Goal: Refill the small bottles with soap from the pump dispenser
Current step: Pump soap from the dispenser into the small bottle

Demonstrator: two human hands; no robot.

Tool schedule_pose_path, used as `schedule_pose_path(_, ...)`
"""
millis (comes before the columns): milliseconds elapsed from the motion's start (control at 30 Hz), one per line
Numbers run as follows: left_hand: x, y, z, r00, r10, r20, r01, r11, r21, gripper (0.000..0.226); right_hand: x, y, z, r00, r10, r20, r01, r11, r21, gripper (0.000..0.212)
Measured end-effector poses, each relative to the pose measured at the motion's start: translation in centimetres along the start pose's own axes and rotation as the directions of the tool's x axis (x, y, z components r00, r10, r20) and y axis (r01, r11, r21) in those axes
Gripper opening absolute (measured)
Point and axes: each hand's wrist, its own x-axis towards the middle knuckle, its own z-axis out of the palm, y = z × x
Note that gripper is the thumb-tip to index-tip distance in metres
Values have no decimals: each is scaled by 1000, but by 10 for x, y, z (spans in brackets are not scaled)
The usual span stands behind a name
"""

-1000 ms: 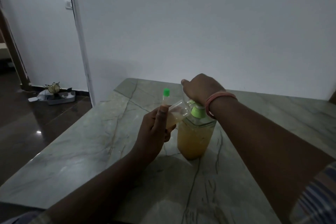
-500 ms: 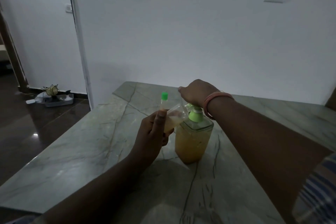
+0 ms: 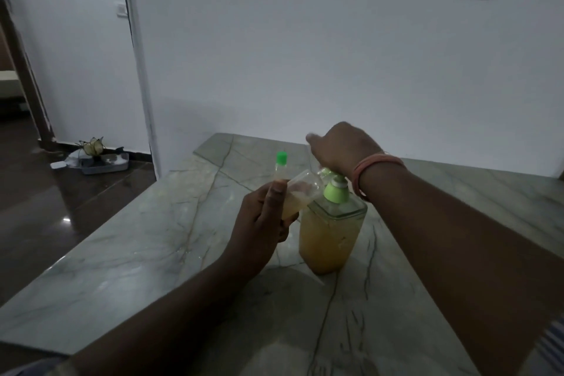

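Observation:
A clear square pump dispenser (image 3: 331, 235), mostly full of orange-yellow soap, stands on the marble table (image 3: 152, 241). It has a green collar (image 3: 334, 192) with a short white stem above it. My right hand (image 3: 341, 149) lies on top of the pump head, fingers curled down over it, hiding the head. My left hand (image 3: 262, 220) grips a small clear bottle (image 3: 300, 189), tilted with its mouth at the pump's nozzle and some pale soap in its lower part. A second small bottle with a green cap (image 3: 281, 159) rises upright behind my left thumb, its lower part hidden.
The table's left edge (image 3: 100, 229) runs diagonally, with dark floor beyond it. A tray with small items (image 3: 100, 159) lies on the floor by the white wall corner. The wall stands right behind the table's far edge.
My right hand has lifted slightly from the pump, so the white stem now shows above the green collar. My left hand still holds the tilted small bottle at the nozzle.

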Motion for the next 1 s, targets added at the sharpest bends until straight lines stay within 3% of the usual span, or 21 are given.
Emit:
schedule_pose_path(300,1,-3,-1,1000,-4,0,4,1000,-3,70,1,-1,-1,998,19,64,-15,998,-60,36)
schedule_pose_path(433,2,-5,0,1000,-4,-6,4,1000,0,68,2,2,4,999,28,18,-28,999,20,46)
schedule_pose_path(567,1,-3,-1,1000,0,-1,0,1000,2,66,-5,2,-1,997,33,66,-30,999,-41,34)
schedule_pose_path(800,1,-5,-1,1000,-14,-15,14,1000,8,57,0,2,1,999,36,39,-38,999,38,41)
schedule_pose_path(1000,0,-3,-1,1000,-14,-15,14,1000,12,59,-2,-1,-4,995,35,93,-29,997,-71,31)
